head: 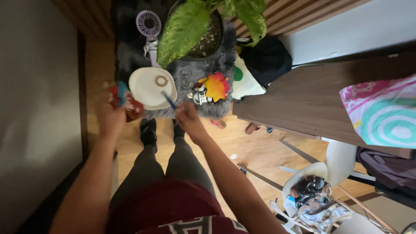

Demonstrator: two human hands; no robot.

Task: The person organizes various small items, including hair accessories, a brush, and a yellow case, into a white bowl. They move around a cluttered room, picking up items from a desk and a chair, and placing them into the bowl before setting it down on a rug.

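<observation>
I stand looking down at a grey furry stand (190, 78). My left hand (112, 117) is closed around a blurred red and teal object (125, 100) at the stand's left edge. My right hand (187, 118) grips a thin blue stick (169, 100), its tip over a cream round plate (147, 89). A small beaded ring (161, 81) lies on that plate. A bright orange and yellow leaf-shaped item (216, 86) and a small silvery trinket (200, 98) sit to the right of the plate.
A potted plant with large green leaves (190, 26) stands at the back of the stand, next to a lilac hand fan (149, 26). A dark wooden table (316, 99) with a colourful bag (383, 112) is right. A white chair (320, 186) holds clutter.
</observation>
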